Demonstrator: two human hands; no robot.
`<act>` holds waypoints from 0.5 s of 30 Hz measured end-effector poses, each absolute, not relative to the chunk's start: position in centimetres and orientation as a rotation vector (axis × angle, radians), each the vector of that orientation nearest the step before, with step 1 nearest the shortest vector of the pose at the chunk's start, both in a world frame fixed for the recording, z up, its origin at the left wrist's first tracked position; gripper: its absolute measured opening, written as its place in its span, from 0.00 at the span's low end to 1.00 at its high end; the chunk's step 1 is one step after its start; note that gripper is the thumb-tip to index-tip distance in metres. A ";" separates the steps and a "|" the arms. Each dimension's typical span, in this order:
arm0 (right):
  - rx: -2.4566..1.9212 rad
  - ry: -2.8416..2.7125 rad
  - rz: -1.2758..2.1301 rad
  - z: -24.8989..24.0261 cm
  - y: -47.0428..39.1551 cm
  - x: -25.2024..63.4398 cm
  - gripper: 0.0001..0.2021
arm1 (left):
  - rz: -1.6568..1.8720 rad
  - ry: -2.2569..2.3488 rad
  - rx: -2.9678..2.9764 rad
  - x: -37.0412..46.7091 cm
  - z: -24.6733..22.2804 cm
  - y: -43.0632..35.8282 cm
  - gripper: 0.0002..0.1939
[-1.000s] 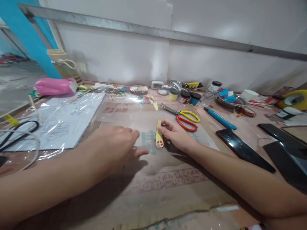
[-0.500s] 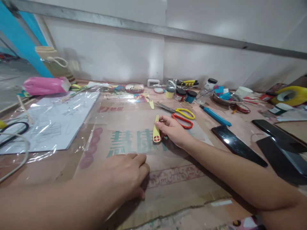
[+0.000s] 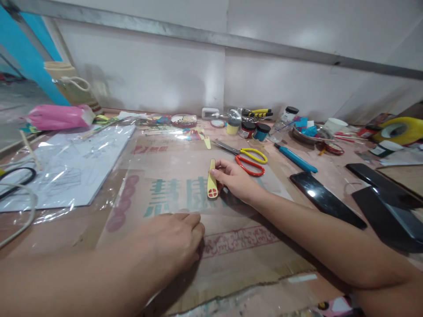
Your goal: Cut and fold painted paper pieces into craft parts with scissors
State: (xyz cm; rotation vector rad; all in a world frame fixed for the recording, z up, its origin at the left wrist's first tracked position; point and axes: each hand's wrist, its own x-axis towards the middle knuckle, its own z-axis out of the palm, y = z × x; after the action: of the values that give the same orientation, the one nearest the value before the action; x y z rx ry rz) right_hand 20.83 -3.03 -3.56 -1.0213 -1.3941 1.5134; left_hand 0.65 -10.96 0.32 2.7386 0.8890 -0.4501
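My right hand (image 3: 234, 178) pinches a flat yellow paddle-shaped piece (image 3: 212, 182) between thumb and fingers. Its wide end points toward me and bears a red oval split by a yellow cross. My left hand (image 3: 180, 235) rests nearer to me with its fingers curled downward. Its thumb and fingertips are hidden, so I cannot make out whether anything is between them. Under both hands lies a clear plastic sheet over printed cardboard (image 3: 132, 237). Just beyond my right hand are scissors (image 3: 243, 154) with one yellow and one red handle loop.
At right lie a blue cutter-like tool (image 3: 295, 158), a black phone-like slab (image 3: 325, 198) and yellow tape (image 3: 401, 132). Paint jars (image 3: 247, 130) and a smaller yellow piece (image 3: 207, 141) sit farther back. Drawings on paper (image 3: 72, 167) lie under plastic at left, near a pink packet (image 3: 59, 116).
The yellow piece has shifted slightly left in my right hand. My left thumb, visible before, is now tucked out of sight beneath the hand. The whole view has moved a little.
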 end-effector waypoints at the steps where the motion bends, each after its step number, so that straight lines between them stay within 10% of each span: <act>1: -1.021 -1.396 1.513 -3.6 -3.1 20.8 0.11 | -0.415 0.891 2.770 0.6 0.1 -11.2 0.08; 15: -1.032 -1.381 1.512 -3.6 -2.9 20.9 0.08 | 0.202 0.494 2.553 -0.8 0.9 -11.6 0.09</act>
State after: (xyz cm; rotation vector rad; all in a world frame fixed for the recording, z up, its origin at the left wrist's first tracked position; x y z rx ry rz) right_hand 20.87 -2.90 -3.59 -1.0321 -1.3812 1.5115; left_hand -0.84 -11.64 0.90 2.5530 0.4941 0.2016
